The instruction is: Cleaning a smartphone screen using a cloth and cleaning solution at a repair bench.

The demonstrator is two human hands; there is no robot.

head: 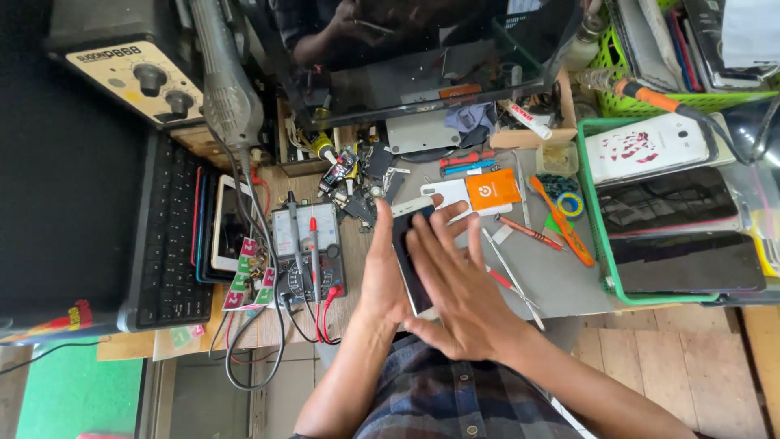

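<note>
A dark smartphone (409,258) lies lengthwise between my two hands above the front of the cluttered bench. My left hand (380,272) cups it from the left edge, fingers pointing away from me. My right hand (455,293) lies flat over its screen with fingers spread, covering most of it. Only the phone's upper left part and a strip of its lower edge show.
A grey work mat (561,280) holds tweezers, screwdrivers and an orange pry tool (563,221). A multimeter (307,252) with red leads lies left. A green tray (603,236) of phones stands right, a black keyboard (166,236) far left, a monitor (422,49) behind.
</note>
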